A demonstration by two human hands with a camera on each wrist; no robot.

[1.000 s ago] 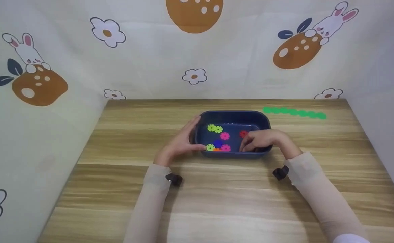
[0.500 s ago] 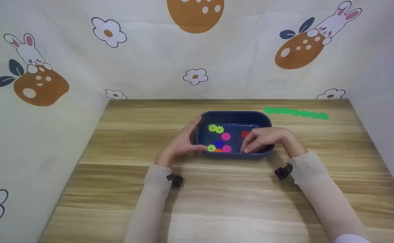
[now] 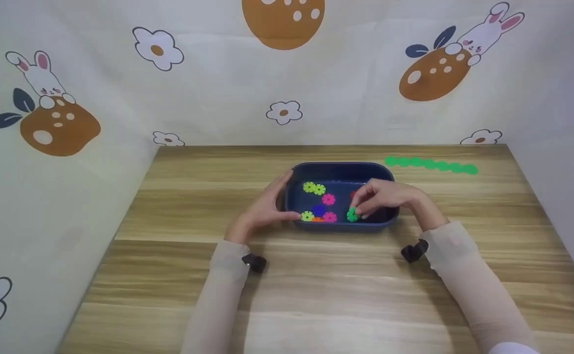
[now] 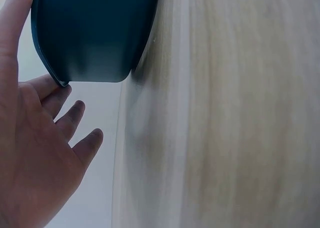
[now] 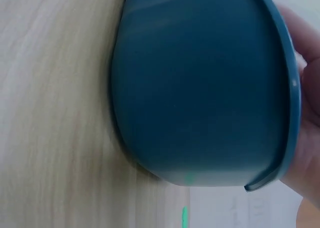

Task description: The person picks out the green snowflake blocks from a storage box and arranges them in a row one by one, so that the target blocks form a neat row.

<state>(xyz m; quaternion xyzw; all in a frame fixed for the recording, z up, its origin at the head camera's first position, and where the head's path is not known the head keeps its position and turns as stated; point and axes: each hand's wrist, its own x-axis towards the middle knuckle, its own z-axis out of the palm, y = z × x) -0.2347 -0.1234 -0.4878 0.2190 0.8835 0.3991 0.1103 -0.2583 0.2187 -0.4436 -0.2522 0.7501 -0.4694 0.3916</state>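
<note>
A dark blue plastic box (image 3: 343,227) stands on the wooden table. My left hand (image 3: 266,206) holds its left end, thumb on the front rim and fingers along the left side; in the left wrist view those fingertips (image 4: 60,90) meet the rim. My right hand (image 3: 382,195) reaches over the right end and pinches a green flower-shaped disc (image 3: 351,214) inside the box. Yellow-green discs (image 3: 309,187), pink discs (image 3: 328,199), a blue disc (image 3: 318,210) and an orange piece (image 3: 317,220) lie in it. A red disc (image 3: 353,194) is mostly hidden behind the right fingers.
A chain of joined green discs (image 3: 429,163) lies behind the box to the right, near the back edge of the wooden table (image 3: 326,285). A patterned cloth (image 3: 208,88) hangs behind and along the sides. In the right wrist view the box wall (image 5: 200,87) fills most of the picture.
My right hand has risen slightly inside the box, and the green disc now shows between its fingertips. The red disc has become more covered. My left hand stays where it was.
</note>
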